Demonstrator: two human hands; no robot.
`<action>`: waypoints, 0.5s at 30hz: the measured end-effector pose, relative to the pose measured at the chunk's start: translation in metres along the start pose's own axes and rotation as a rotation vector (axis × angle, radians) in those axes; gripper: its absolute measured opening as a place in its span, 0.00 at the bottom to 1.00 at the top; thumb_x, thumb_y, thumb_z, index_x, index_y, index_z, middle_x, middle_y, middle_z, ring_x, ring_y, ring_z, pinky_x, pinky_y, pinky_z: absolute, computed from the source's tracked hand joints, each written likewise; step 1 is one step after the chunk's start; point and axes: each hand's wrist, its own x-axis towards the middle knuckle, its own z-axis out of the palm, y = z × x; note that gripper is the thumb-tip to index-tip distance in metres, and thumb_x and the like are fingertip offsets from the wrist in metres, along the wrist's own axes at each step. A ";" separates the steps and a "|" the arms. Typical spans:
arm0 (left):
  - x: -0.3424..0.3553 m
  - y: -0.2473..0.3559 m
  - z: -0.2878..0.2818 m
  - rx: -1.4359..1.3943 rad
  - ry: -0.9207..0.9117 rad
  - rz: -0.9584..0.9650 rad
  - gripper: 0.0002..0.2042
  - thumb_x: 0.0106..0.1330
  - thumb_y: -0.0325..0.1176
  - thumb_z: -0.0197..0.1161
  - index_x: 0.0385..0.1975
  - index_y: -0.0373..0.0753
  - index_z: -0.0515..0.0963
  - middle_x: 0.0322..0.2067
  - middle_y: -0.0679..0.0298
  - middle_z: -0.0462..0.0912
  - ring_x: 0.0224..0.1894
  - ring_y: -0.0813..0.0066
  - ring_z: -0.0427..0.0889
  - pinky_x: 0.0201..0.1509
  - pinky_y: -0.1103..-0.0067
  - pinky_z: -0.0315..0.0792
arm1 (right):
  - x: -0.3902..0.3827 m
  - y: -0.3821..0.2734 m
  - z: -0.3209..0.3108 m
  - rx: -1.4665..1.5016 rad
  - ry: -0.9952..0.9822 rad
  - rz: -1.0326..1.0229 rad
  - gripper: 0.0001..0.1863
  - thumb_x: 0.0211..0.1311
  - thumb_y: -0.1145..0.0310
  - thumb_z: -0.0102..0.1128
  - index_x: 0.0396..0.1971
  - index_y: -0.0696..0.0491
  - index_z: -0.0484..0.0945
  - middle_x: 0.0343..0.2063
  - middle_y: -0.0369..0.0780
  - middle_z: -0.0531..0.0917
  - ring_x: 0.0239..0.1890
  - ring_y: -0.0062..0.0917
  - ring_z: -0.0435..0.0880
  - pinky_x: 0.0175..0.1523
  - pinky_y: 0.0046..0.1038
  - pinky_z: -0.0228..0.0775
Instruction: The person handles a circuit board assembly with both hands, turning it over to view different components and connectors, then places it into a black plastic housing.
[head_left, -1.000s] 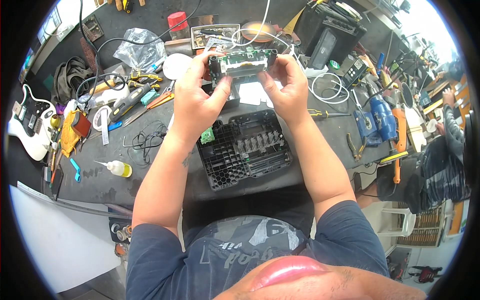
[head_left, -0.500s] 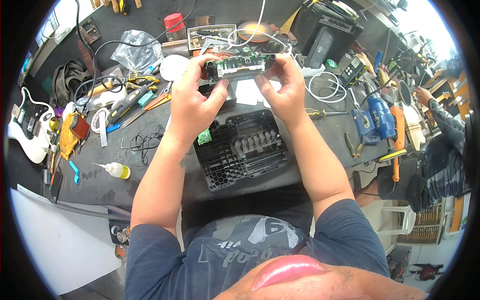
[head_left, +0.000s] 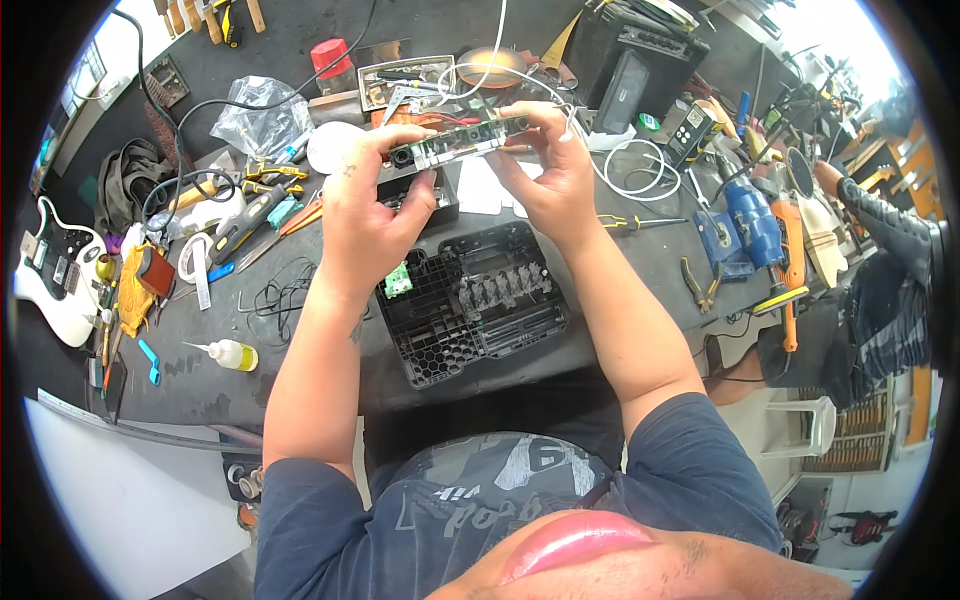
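Between both hands, above the far half of the workbench, is a narrow circuit board module [head_left: 462, 143] with a green board, a pale strip and black round parts at its ends. My left hand [head_left: 372, 205] pinches its left end, and my right hand [head_left: 550, 175] grips the right end, which sits higher. Below and nearer to me lies a black plastic housing [head_left: 430, 345], opened up, with a honeycomb grid, a row of grey metal-looking parts and a small green board [head_left: 398, 280] at its upper left. A black box-like part [head_left: 445, 205] is partly hidden behind my left hand.
On the left are a dropper bottle [head_left: 235, 354], tangled black cable [head_left: 280, 295], pliers, and a white guitar body [head_left: 55, 270]. To the right lie a screwdriver [head_left: 645, 222], pliers [head_left: 700, 285] and a blue vise [head_left: 750, 225]. Another person's arm [head_left: 880, 205] shows at far right.
The circuit board module has tilted, its left end dropping and its right end rising. Both hands have shifted slightly left with it and keep hold. The housing stays on the bench.
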 end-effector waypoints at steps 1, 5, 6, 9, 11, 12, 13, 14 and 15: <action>0.000 0.000 0.000 -0.012 0.007 0.004 0.21 0.58 0.21 0.72 0.53 0.38 0.81 0.46 0.58 0.89 0.47 0.64 0.87 0.53 0.72 0.78 | 0.000 0.001 0.001 -0.001 0.001 0.001 0.26 0.58 0.76 0.79 0.56 0.52 0.81 0.47 0.38 0.83 0.45 0.23 0.83 0.52 0.28 0.80; 0.001 0.006 -0.003 -0.010 -0.048 0.002 0.21 0.61 0.19 0.73 0.55 0.34 0.79 0.50 0.57 0.86 0.56 0.67 0.84 0.65 0.72 0.75 | -0.003 0.004 0.004 0.080 0.017 0.032 0.25 0.59 0.76 0.78 0.56 0.52 0.80 0.48 0.39 0.82 0.47 0.24 0.85 0.53 0.28 0.82; 0.002 0.009 -0.001 -0.013 -0.027 -0.023 0.22 0.60 0.20 0.75 0.55 0.34 0.79 0.50 0.58 0.86 0.55 0.68 0.84 0.64 0.72 0.75 | -0.003 0.005 0.004 0.085 0.019 0.029 0.25 0.60 0.76 0.78 0.56 0.53 0.79 0.48 0.39 0.82 0.48 0.25 0.85 0.54 0.28 0.83; 0.001 0.006 -0.002 0.003 -0.016 -0.064 0.23 0.59 0.22 0.78 0.54 0.35 0.80 0.49 0.59 0.86 0.54 0.69 0.84 0.62 0.73 0.75 | -0.006 0.005 0.006 0.095 0.029 0.040 0.25 0.59 0.75 0.79 0.56 0.53 0.80 0.48 0.39 0.82 0.46 0.24 0.84 0.53 0.28 0.82; 0.001 0.003 -0.003 0.025 -0.027 -0.082 0.23 0.59 0.22 0.79 0.54 0.36 0.80 0.49 0.60 0.86 0.53 0.70 0.84 0.61 0.73 0.75 | -0.006 0.006 0.005 0.050 0.022 0.036 0.25 0.58 0.74 0.80 0.55 0.52 0.80 0.48 0.38 0.82 0.45 0.23 0.84 0.53 0.28 0.80; 0.001 0.003 -0.003 0.014 -0.023 -0.086 0.22 0.59 0.23 0.80 0.54 0.36 0.81 0.49 0.61 0.86 0.52 0.71 0.83 0.59 0.74 0.75 | -0.006 0.006 0.005 0.003 0.015 0.032 0.25 0.58 0.74 0.80 0.55 0.52 0.81 0.48 0.37 0.83 0.45 0.23 0.83 0.52 0.28 0.79; 0.001 0.002 -0.002 0.001 -0.019 -0.090 0.22 0.60 0.23 0.80 0.53 0.37 0.81 0.49 0.62 0.86 0.51 0.71 0.83 0.58 0.74 0.75 | -0.006 0.005 0.004 0.002 0.016 0.033 0.25 0.58 0.74 0.80 0.55 0.52 0.81 0.48 0.37 0.83 0.45 0.23 0.83 0.52 0.28 0.79; 0.001 0.003 -0.001 -0.001 -0.021 -0.090 0.22 0.60 0.23 0.80 0.53 0.37 0.81 0.49 0.62 0.86 0.51 0.71 0.83 0.58 0.74 0.75 | -0.006 0.005 0.004 0.046 0.021 0.055 0.25 0.57 0.73 0.80 0.55 0.52 0.81 0.47 0.37 0.83 0.44 0.22 0.82 0.53 0.28 0.78; 0.003 0.005 -0.001 -0.030 -0.022 -0.081 0.21 0.60 0.22 0.80 0.53 0.37 0.81 0.48 0.62 0.86 0.51 0.71 0.84 0.59 0.74 0.75 | -0.005 0.004 0.003 0.089 0.027 0.076 0.26 0.56 0.73 0.80 0.55 0.51 0.82 0.46 0.36 0.83 0.44 0.22 0.81 0.53 0.27 0.77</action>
